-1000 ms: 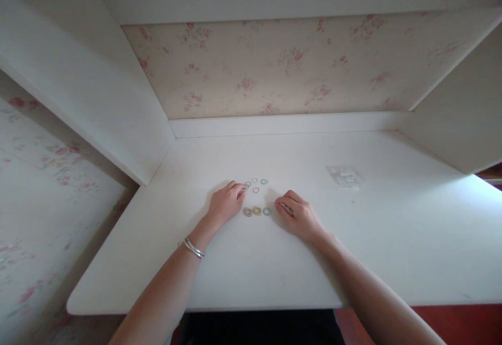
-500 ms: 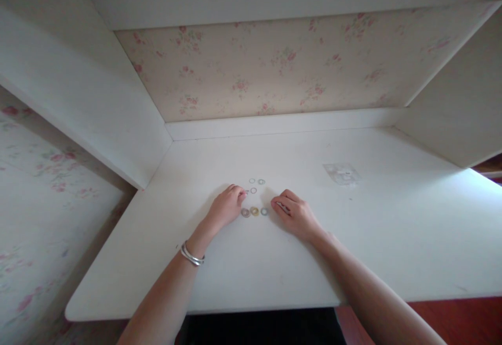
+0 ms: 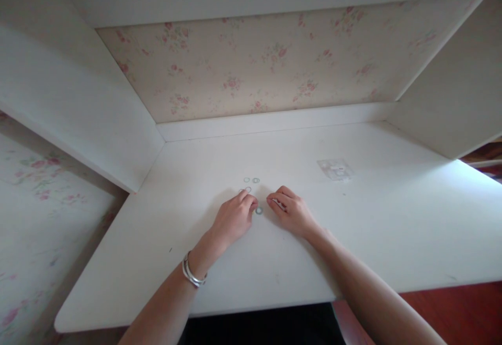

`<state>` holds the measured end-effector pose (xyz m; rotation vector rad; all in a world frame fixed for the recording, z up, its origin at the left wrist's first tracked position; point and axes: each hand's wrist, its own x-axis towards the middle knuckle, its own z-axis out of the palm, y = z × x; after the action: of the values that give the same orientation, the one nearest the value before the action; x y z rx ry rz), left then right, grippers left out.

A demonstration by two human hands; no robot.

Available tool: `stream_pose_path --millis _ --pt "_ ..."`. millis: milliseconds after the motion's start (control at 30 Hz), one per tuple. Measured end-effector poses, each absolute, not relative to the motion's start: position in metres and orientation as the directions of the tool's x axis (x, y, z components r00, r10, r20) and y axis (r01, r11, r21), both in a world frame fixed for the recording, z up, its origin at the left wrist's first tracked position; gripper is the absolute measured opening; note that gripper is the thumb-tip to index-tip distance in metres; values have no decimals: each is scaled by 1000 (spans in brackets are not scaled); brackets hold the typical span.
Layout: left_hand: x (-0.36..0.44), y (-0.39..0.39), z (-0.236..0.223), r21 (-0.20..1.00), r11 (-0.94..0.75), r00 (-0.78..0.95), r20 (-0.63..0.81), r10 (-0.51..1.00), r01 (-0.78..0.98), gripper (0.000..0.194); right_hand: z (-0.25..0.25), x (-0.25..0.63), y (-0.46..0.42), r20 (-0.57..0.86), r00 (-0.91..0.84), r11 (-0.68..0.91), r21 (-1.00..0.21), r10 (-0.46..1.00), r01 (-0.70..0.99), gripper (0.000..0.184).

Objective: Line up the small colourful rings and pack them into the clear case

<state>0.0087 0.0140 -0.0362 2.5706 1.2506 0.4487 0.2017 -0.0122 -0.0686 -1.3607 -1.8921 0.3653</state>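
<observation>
Small rings lie on the white table top. A thin pale ring [image 3: 247, 180] and a thicker grey-green ring [image 3: 256, 180] sit side by side at the far end, with another thin ring [image 3: 248, 190] just nearer. My left hand [image 3: 235, 214], a silver bangle [image 3: 192, 270] on its wrist, is closed in a pinch low over the near row and covers most of it. Beside its fingertips a grey-green ring [image 3: 259, 210] shows. To the right, my right hand [image 3: 292, 211] rests on the table, thumb and forefinger drawn together; what they hold, if anything, is hidden.
A clear plastic bag [image 3: 335, 169] lies flat on the table [image 3: 372, 230] to the right. White panels [image 3: 102, 89] stand at both sides, and a low ledge [image 3: 274, 119] runs along the floral back wall. A small dark mark [image 3: 170, 250] is left of my left wrist.
My left hand has moved right and nearer, from the thin rings to over the near row, hiding the grey and yellow rings. My right hand stays nearly still. The view has shifted slightly.
</observation>
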Motion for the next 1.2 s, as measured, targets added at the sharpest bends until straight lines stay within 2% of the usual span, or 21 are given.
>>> stream_pose_path --millis 167,433,600,800,1067,1200 --pt "11 10 -36 256 -653 643 133 754 713 19 -68 202 -12 433 -135 402 -618 891 676 20" --pt "14 9 -40 236 -676 670 115 733 699 22 -66 202 -13 424 -153 406 -607 893 684 22" --pt "8 14 -36 374 -634 616 184 766 677 21 -68 202 -13 411 -156 397 -607 898 688 23" --pt "-12 31 -42 555 -507 411 299 861 659 20 -69 200 -12 398 -158 390 -614 904 686 24" --pt "-21 46 -61 741 -283 291 123 949 609 23 -72 200 -8 386 -164 390 -634 908 668 24" --pt "-15 48 -68 821 -184 262 44 964 541 24 -73 194 -7 353 -122 338 -652 927 678 24"
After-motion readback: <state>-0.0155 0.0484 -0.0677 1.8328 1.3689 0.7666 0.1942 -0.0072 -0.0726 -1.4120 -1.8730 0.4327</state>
